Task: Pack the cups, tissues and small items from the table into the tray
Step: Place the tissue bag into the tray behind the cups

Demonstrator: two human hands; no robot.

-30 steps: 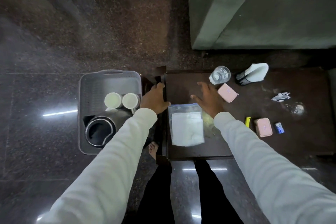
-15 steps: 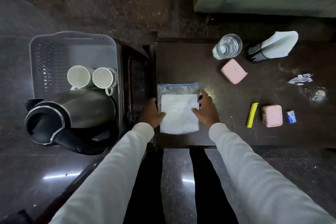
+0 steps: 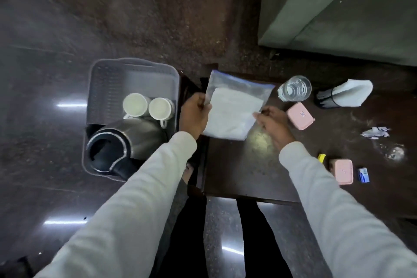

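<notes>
A clear zip bag of white tissues [image 3: 232, 108] is lifted off the dark table [image 3: 259, 176] and tilted up. My left hand [image 3: 195, 115] grips its left edge and my right hand [image 3: 272, 121] pinches its lower right corner. The grey tray [image 3: 108, 79] stands to the left on a lower stand, holding two white cups [image 3: 147, 106] and a steel kettle [image 3: 126, 144]. On the table lie a glass of water [image 3: 294, 88], two pink boxes [image 3: 300, 116] [image 3: 343, 171], a yellow item [image 3: 322, 157] and a small blue packet [image 3: 363, 175].
A black holder with a white napkin [image 3: 345, 96] stands at the table's back. Crumpled wrappers [image 3: 375, 132] and clear plastic [image 3: 393, 152] lie at the right. A green sofa [image 3: 338, 11] sits behind the table. My legs stand at the table's front edge.
Both hands took hold of the tissue bag and raised it from the table, tilting it up and toward the back left. The view has also shifted.
</notes>
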